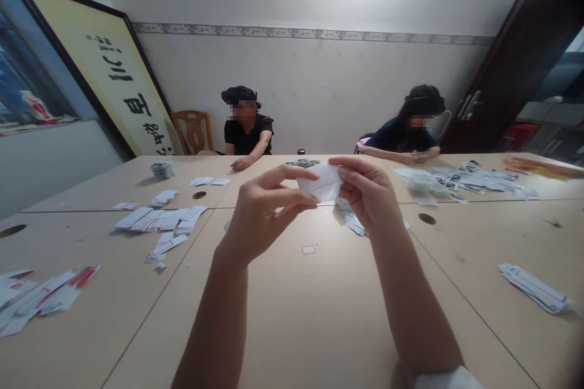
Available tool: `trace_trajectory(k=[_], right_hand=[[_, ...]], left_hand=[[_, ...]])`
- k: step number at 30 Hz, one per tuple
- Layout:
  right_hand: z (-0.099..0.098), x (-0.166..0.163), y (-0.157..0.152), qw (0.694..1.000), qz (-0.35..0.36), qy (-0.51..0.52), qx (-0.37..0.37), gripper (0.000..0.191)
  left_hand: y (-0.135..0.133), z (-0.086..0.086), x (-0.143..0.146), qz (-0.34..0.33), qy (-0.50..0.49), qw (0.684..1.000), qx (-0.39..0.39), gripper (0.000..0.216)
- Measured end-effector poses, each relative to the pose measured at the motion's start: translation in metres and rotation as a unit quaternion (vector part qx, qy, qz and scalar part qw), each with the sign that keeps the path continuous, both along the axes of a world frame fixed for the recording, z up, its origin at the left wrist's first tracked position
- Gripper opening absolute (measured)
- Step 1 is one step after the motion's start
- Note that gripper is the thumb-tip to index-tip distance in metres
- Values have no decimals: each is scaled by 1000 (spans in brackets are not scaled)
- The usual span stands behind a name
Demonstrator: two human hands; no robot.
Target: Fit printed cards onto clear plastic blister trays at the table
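Held up above the table between both hands is a small white piece that looks like a paper packet or envelope (326,181). My left hand (269,203) pinches its left end between the fingers and thumb. At the other end, the fingertips of my right hand (367,191) grip the upper right corner. Below the hands, a small red-edged label (308,250) lies flat on the table. A stack of white slips (351,217) is partly hidden behind my right hand.
Piles of white envelopes (162,220) lie left on the table (292,328), more envelopes (50,298) nearer left. Scattered cards and packets (474,179) spread at the far right; a bundle (533,287) lies at right. Two people (249,134) sit across. A round stack (162,171) stands far left.
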State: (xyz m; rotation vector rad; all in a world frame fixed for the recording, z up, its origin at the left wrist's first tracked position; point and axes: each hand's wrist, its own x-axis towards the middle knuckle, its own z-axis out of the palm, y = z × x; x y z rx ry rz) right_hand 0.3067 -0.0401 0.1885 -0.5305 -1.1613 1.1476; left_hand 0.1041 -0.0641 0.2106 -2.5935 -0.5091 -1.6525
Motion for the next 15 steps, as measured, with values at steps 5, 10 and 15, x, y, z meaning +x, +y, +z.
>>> trace_trajectory(k=[5, 10, 15], right_hand=[[-3, 2, 4, 1000, 23, -13, 15, 15], [-4, 1, 4, 999, 41, -9, 25, 14], [-2, 3, 3, 998, 54, -3, 37, 12]], left_hand=[[0, -1, 0, 0, 4, 1000, -1, 12], [-1, -1, 0, 0, 6, 1000, 2, 12], [-1, 0, -1, -14, 3, 1000, -10, 12]])
